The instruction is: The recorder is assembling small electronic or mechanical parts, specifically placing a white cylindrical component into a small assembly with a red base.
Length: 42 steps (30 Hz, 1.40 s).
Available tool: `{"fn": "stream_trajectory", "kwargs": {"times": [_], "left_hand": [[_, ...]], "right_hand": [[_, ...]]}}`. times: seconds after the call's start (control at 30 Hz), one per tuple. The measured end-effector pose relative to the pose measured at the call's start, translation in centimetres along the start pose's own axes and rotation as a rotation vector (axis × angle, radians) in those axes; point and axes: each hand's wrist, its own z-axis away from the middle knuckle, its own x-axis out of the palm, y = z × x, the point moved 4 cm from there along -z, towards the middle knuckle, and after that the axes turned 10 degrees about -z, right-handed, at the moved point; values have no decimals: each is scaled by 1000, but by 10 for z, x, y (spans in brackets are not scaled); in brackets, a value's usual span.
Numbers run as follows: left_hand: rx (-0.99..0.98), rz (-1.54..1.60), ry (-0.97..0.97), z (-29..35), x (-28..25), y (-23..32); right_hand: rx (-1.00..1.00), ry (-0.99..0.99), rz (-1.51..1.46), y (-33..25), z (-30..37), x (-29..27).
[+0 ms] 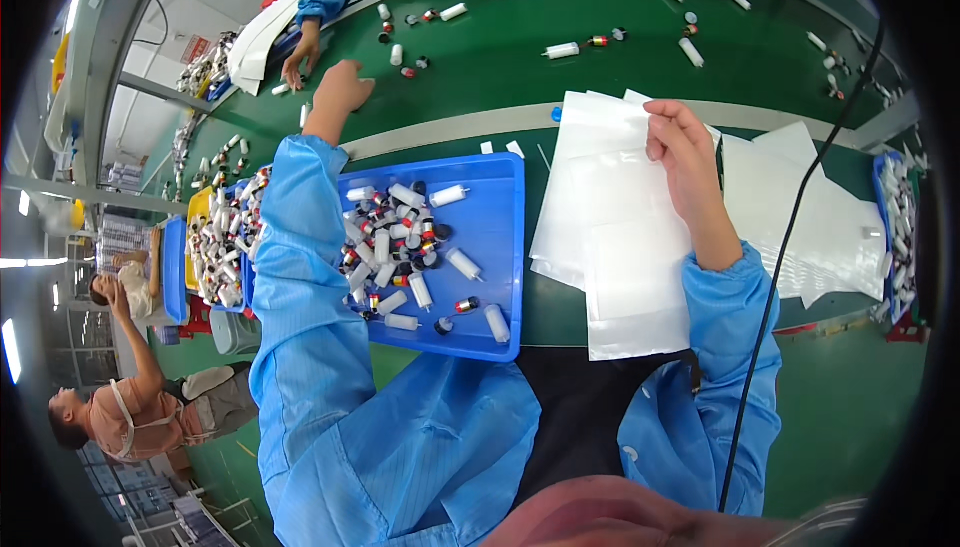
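clear flat bags [625,237] on table, red-white wall sign [195,48]

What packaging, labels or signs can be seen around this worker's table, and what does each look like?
Clear plastic bags: a flat, whitish stack under the right hand, rectangular.
More bags: a loose pile to the right of it, same see-through white.
White sheets: stacked at the far left edge of the green table, by a co-worker's hand.
Wall sign: small, red and white, at upper left, too blurred to tell more.
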Motion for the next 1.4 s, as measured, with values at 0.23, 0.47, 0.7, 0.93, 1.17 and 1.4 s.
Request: {"fn": "stream_trajectory", "kwargs": {"times": [0.23,0.47,0.7,0.93,1.17,1.4], "left_hand": [[81,-132,-242,-71,120,5],[-270,951,-267,-65,77,63],[886,401,34,69,-91,278],[784,824,-846,161,-39,365],[687,921,-889,161,-51,349],[698,867,-896,161,-49,350]], "right_hand": [[-182,20,316,-34,12,-6],[-314,-226,1373,-27,93,-7],[-309,-293,1440,-14,91,10],[-248,-341,1264,-11,68,15],[-286,-236,1447,-10,87,22],[-375,-222,1509,-4,101,26]]}}
